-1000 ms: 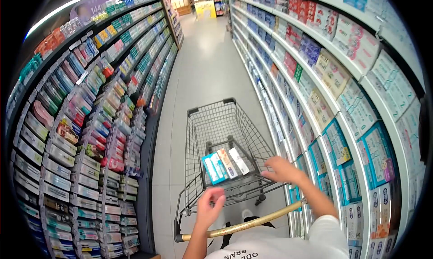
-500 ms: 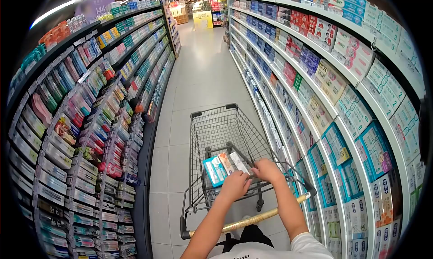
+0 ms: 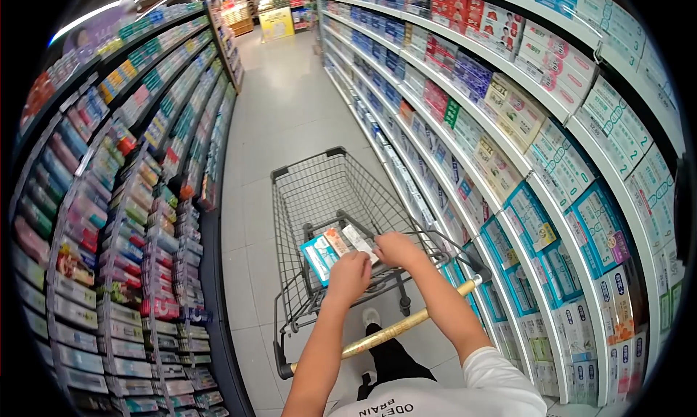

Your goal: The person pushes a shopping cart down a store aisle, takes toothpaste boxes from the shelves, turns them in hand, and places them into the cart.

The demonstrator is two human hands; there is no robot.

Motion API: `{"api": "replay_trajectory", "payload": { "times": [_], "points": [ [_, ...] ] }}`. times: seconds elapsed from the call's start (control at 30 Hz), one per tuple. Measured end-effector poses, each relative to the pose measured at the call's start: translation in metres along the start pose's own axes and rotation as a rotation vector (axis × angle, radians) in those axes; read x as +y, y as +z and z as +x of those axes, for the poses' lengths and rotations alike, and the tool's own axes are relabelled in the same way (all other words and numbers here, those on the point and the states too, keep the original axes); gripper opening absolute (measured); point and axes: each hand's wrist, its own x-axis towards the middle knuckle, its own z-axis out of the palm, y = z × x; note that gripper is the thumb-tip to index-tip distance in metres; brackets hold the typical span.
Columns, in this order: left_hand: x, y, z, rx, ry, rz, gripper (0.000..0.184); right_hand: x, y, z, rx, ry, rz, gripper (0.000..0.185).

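Observation:
A dark wire shopping cart (image 3: 290,199) stands in front of me, its gold-coloured handle bar (image 3: 388,332) between my body and the basket. Both my arms reach over that bar. My left hand (image 3: 350,275) is closed beside the lower ends of the boxes at the rear of the cart; what its fingers hold is hidden. My right hand (image 3: 399,250) has curled fingers near the white box (image 3: 357,239), their grip also unclear. Left of that box lie an orange-and-white box (image 3: 336,241) and a blue-and-white box (image 3: 318,259), side by side.
Tall shelves of boxed toothpaste (image 3: 501,112) line the right side, close to the cart. On the left, a rack (image 3: 109,250) holds packaged brushes and small goods. The tiled aisle (image 3: 279,90) runs ahead to a yellow display (image 3: 276,23).
The cart, boxes and both hands sit further left and slightly higher in view. My view has turned right, and a white shoe now shows beneath the handle bar.

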Motion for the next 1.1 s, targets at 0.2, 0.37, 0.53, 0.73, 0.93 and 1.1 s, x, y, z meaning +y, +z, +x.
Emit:
{"api": "replay_trajectory", "payload": {
  "times": [0.2, 0.37, 0.53, 0.73, 0.93, 1.1],
  "points": [
    [-0.032, -0.010, 0.057, 0.018, -0.070, -0.017, 0.010, 0.005, -0.008, 0.058, 0.004, -0.060, 0.010, 0.024],
    [-0.064, -0.011, 0.105, 0.018, -0.040, 0.014, 0.007, 0.016, -0.012, 0.109, 0.004, -0.046, 0.080, 0.023],
    [-0.092, -0.008, 0.147, 0.033, -0.051, 0.001, 0.007, 0.034, -0.008, 0.159, 0.038, -0.036, 0.107, 0.020],
    [-0.105, 0.001, 0.190, -0.015, 0.055, 0.022, 0.005, 0.051, -0.012, 0.202, 0.032, -0.065, 0.127, 0.017],
    [-0.120, 0.006, 0.225, -0.086, 0.032, 0.012, 0.007, 0.068, -0.023, 0.238, -0.006, -0.021, 0.128, 0.020],
    [-0.135, 0.008, 0.248, -0.082, 0.032, 0.001, 0.007, 0.082, -0.019, 0.270, -0.047, 0.037, 0.173, 0.020]
  ]
}}
